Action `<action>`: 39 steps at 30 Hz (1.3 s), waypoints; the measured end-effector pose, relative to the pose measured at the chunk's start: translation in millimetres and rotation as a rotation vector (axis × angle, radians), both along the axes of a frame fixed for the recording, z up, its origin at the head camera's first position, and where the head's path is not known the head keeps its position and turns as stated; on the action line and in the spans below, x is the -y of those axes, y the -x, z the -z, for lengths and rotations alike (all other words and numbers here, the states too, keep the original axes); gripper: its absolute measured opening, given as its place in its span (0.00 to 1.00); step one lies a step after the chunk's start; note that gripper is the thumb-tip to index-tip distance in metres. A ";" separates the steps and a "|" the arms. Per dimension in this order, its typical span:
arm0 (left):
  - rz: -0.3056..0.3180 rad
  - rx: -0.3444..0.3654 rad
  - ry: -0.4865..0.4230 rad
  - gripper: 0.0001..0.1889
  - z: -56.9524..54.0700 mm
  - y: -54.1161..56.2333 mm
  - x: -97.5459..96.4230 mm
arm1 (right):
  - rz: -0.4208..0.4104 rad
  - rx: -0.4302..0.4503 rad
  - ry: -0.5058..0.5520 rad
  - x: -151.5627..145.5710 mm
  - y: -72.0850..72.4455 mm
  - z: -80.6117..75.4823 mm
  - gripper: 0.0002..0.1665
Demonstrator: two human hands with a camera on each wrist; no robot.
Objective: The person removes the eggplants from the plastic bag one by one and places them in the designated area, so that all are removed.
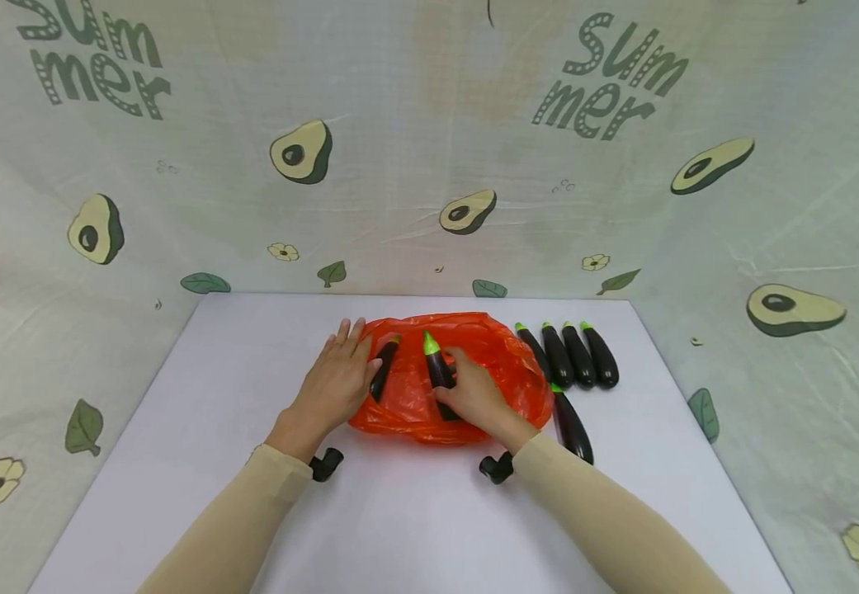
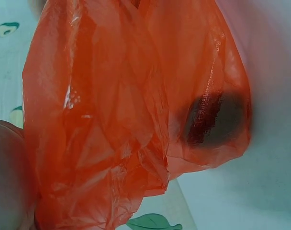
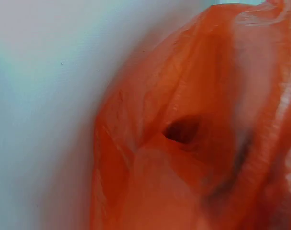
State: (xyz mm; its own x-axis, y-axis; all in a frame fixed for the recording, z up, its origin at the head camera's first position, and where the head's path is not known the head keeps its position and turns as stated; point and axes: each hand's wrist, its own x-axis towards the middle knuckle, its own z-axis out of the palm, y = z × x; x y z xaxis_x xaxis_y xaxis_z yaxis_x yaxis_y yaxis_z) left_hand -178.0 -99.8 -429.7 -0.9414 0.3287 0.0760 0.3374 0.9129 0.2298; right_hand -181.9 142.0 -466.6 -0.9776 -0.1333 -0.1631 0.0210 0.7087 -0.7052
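An orange-red plastic bag [image 1: 407, 422] lies spread on the table with its mouth facing up. My right hand [image 1: 477, 394] grips a dark eggplant [image 1: 438, 370] with a bright green cap, over the inside of the bag. A second eggplant [image 1: 384, 369] lies in the bag's left side. My left hand [image 1: 336, 375] rests on the bag's left edge, fingers straight, thumb pointing toward that second eggplant. In the left wrist view the bag [image 2: 102, 115] fills the middle, and a dark shape shows through its film. The bag [image 3: 150, 158] hides the right fingers in the right wrist view.
Right of the bag, several eggplants [image 1: 580, 356] stand in a row, green caps away from me. Another eggplant [image 1: 573, 425] lies nearer, beside my right forearm. The white table [image 1: 251, 355] ends at a printed cloth [image 1: 392, 239] behind and on both sides.
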 end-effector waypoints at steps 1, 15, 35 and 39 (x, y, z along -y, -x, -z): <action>0.000 0.001 0.000 0.34 0.0 -0.2 0.0 | 0.000 -0.011 0.002 -1.8 -1.7 -1.9 0.43; -0.001 -0.020 0.057 0.35 1.0 2.6 3.6 | 0.051 -0.172 -0.001 -31.8 -10.6 -21.4 0.48; 0.030 -0.036 0.072 0.35 0.6 3.0 9.8 | 0.047 -0.168 -0.002 -70.4 -13.7 -49.6 0.47; 0.026 -0.031 0.070 0.35 0.6 2.1 8.9 | 0.058 -0.159 -0.031 -79.2 -14.5 -52.4 0.47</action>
